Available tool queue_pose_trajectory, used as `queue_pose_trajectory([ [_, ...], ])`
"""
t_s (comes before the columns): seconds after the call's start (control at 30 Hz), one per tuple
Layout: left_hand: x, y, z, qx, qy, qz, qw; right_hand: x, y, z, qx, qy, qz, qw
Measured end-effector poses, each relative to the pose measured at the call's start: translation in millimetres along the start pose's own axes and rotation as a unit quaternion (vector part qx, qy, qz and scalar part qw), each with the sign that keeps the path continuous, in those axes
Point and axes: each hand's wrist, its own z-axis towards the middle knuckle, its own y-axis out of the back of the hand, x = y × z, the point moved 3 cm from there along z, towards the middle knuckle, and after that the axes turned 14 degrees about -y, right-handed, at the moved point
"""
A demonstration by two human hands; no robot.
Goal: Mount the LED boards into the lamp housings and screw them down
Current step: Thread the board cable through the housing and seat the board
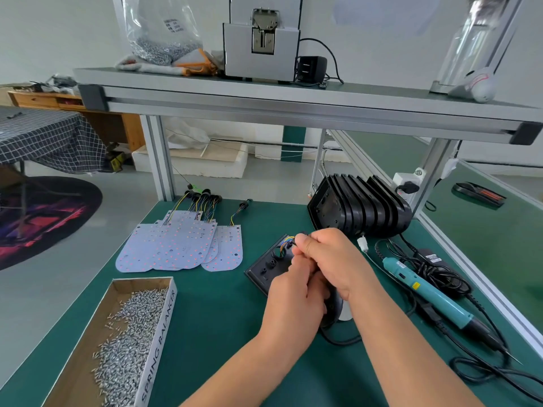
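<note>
Lamp housing [262,270] flat at mat centre. Right hand [332,259] pinches wire bundle [286,243] at its 12 o'clock. Left hand [293,301] curled, hold unclear. LED boards [182,248] at 10 o'clock.

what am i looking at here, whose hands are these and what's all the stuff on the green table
There is no machine here. One camera worn on a person's head looks down at their two bare hands over a green workbench. The right hand pinches a bunch of coloured wires that run to a black lamp housing lying flat on the bench. The left hand is curled just below the right one, over the housing; what it grips is hidden. To the left lie white LED boards, overlapping, with wires at their far ends. Nearer is a cardboard box of small screws. To the right lies a teal electric screwdriver with its cable, and behind it more black housings stand in a row.
</note>
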Motion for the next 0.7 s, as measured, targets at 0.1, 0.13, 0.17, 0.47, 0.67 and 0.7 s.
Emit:
queue_pose_trajectory([
  [0.1,-2.7,-6.2,-2.6,0.014,-0.007,-0.018,1.000,1.0,1.4,4.7,0.025,-0.026,0.029,0.999],
  [0.13,-3.4,-7.6,-3.4,0.019,-0.009,-0.024,0.999,2.2,2.0,5.9,0.028,-0.031,0.020,0.999],
  [0.17,-4.1,-9.0,-4.5,0.024,-0.010,-0.028,0.999,3.1,3.1,7.2,0.027,-0.029,0.001,0.999],
  [0.47,-0.5,2.1,-3.7,-0.015,-0.059,0.000,0.998,11.7,16.9,6.1,0.017,0.051,-0.106,0.993],
  [0.67,0.8,52.5,19.9,-0.200,-0.228,0.225,0.926,8.4,26.9,0.4,0.077,0.046,-0.113,0.990],
  [0.7,3.9,58.3,24.5,-0.192,-0.252,0.252,0.915,12.0,27.3,-1.6,0.070,0.064,-0.154,0.984],
])
